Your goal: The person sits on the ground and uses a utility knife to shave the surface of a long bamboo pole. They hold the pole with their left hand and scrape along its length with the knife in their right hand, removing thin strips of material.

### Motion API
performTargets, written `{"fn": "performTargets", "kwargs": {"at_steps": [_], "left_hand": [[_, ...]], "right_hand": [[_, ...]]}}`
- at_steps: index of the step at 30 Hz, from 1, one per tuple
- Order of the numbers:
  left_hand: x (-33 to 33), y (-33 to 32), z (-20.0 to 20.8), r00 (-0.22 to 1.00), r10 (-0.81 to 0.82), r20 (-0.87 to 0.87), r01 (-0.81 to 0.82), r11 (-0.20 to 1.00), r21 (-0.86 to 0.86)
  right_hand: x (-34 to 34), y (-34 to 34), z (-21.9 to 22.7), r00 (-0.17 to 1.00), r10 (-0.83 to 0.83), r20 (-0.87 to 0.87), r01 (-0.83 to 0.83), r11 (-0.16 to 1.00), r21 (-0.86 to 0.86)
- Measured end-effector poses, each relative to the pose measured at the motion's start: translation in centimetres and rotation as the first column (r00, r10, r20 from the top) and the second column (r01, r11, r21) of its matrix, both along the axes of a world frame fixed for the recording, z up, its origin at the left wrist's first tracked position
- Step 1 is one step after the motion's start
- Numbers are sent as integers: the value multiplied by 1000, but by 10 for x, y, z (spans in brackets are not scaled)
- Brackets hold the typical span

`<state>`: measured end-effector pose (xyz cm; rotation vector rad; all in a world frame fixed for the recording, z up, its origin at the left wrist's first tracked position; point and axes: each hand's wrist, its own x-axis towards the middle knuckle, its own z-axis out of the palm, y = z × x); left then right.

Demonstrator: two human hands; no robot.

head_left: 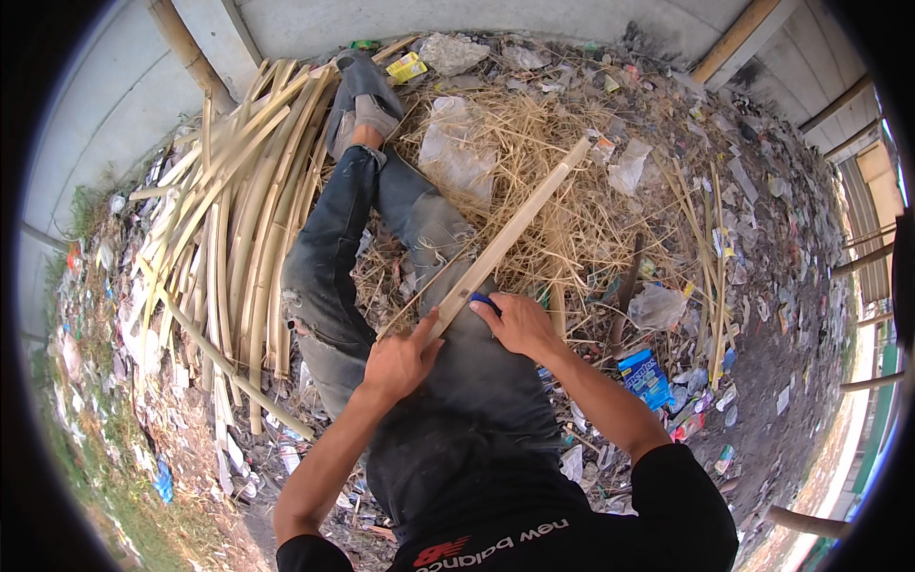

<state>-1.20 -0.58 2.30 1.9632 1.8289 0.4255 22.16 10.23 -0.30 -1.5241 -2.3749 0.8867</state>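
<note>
A long pale bamboo strip (519, 222) lies slantwise over my thigh, its far end reaching over the straw to the upper right. My left hand (402, 364) is closed around its near end, with the index finger stretched along it. In my right hand (523, 325) is a blue-handled tool (485, 303), held against the strip's right edge just beyond my left hand. The fingers and the strip hide most of that tool, so its blade or tip cannot be made out. Thin shavings stick out beside the strip above my left hand.
A big pile of split bamboo strips (250, 238) lies left of my legs. Straw-like shavings (543, 181) cover the ground ahead. On the right are a brown curved piece (627, 294), a blue packet (645, 378), thin canes (717, 276) and litter. A grey wall (315, 17) stands behind.
</note>
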Motion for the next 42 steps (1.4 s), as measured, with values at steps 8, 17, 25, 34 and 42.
{"fn": "performTargets", "kwargs": {"at_steps": [8, 17, 25, 34, 42], "left_hand": [[-40, -70, 29, 999, -7, -53, 4, 998, -69], [-130, -238, 57, 983, 167, 72, -148, 965, -214], [-128, -235, 19, 988, 148, -52, -152, 984, -97], [-152, -236, -1, 993, 117, -33, -119, 988, -98], [-170, -240, -12, 983, 101, -155, -109, 993, -41]], "right_hand": [[6, 18, -16, 997, -81, -15, 80, 996, -28], [191, 159, -94, 802, -593, 69, 590, 805, 60], [133, 136, -57, 835, -482, -264, 491, 870, -36], [43, 38, 2, 998, -51, 47, 51, 999, -1], [109, 138, -5, 934, -337, 122, 328, 941, 84]]}}
